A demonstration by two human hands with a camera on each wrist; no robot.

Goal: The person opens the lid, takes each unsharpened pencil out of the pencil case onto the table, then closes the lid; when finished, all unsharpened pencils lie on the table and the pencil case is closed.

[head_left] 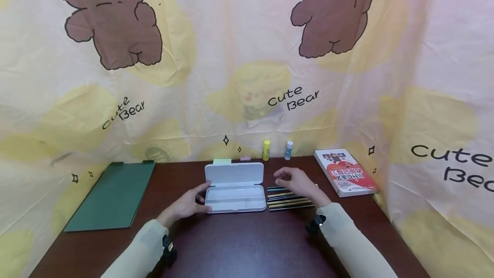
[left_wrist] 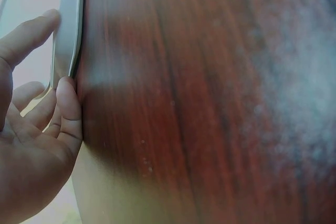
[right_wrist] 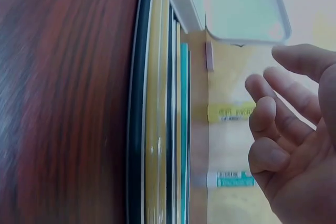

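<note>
A white pencil case [head_left: 235,198] lies with its lid raised at the back, its compartments bare. My left hand [head_left: 185,203] holds its left end, thumb at the front corner and fingers by the hinge side. The case's side wall [left_wrist: 67,30] shows beside those fingers in the left wrist view. Right of the case several pencils [head_left: 289,204] lie side by side, black, yellowish and teal. Above their far end hovers my right hand [head_left: 299,182], fingers loosely bent with nothing between them; the right wrist view shows a gap between that hand and the pencils [right_wrist: 152,129].
A yellow glue stick [head_left: 266,150] and a blue-and-white one [head_left: 288,151] stand at the back. Sticky notes [head_left: 222,161] and a pink eraser-like block [head_left: 245,158] are behind the lid. A green spiral pad [head_left: 112,196] lies left, a red-and-white book [head_left: 345,173] right.
</note>
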